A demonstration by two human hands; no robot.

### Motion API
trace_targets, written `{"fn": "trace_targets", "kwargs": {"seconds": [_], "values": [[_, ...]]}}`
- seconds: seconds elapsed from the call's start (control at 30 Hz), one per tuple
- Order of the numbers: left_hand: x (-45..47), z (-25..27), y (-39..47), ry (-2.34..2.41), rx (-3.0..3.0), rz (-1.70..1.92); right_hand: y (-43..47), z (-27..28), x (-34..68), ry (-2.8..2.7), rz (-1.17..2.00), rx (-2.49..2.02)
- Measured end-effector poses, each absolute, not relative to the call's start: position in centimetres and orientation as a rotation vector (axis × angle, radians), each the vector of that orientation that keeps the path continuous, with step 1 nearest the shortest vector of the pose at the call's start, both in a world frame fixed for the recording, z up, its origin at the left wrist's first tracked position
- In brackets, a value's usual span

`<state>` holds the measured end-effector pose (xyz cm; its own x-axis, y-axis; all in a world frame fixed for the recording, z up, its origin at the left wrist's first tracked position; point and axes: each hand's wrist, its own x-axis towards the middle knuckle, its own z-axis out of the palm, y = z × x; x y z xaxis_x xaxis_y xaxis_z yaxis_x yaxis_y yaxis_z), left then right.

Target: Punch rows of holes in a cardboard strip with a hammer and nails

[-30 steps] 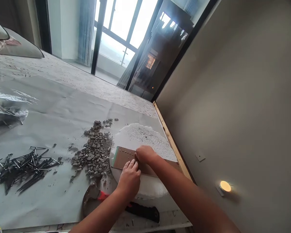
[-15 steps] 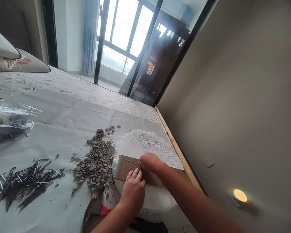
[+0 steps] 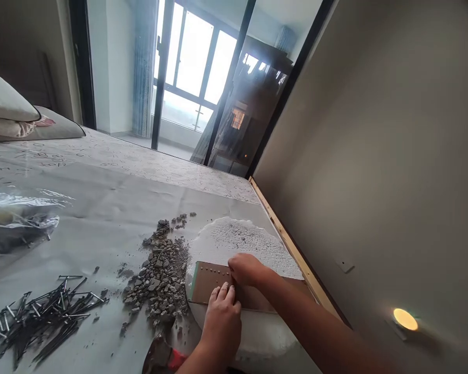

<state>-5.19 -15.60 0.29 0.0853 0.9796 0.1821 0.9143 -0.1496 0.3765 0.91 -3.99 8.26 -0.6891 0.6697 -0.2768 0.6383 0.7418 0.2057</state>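
A brown board (image 3: 208, 291) with a green left edge lies on a pale slab of foam (image 3: 210, 234). Several small round nail heads (image 3: 214, 271) show in a row near the board's far edge. My left hand (image 3: 222, 311) rests on the board, fingers stretched out over its near part. My right hand (image 3: 245, 268) is closed against the board at the right end of the row; whatever its fingers hold is hidden. Beneath my left forearm lies a dark tool (image 3: 158, 356) with a red band, mostly covered.
Grey rubble (image 3: 158, 280) is heaped left of the foam. A pile of loose nails (image 3: 42, 317) lies farther left, with a clear plastic bag (image 3: 19, 223) behind it. A wooden rail (image 3: 292, 244) runs along the wall (image 3: 374, 156) at the right.
The view has tilted upward, so everything sits lower in the picture. Both hands keep nearly the same places on the board, my right hand still closed.
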Motion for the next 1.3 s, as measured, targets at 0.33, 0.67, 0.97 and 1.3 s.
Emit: {"fn": "trace_targets", "kwargs": {"seconds": [0.33,0.67,0.97,1.3], "values": [[-5.3,0.1,-15.6,1.938,2.200,0.632,-4.4,7.7,-0.1,2.525,0.197,1.093],[-5.4,-0.2,-15.5,1.960,2.264,0.603,-4.1,7.6,0.5,2.558,0.169,1.127],[-5.2,0.4,-15.7,1.919,2.233,0.608,-4.3,8.9,1.9,2.676,0.220,0.954],[-5.1,0.7,-15.7,1.862,2.247,0.690,-4.0,11.5,3.4,2.828,0.133,1.080]]}}
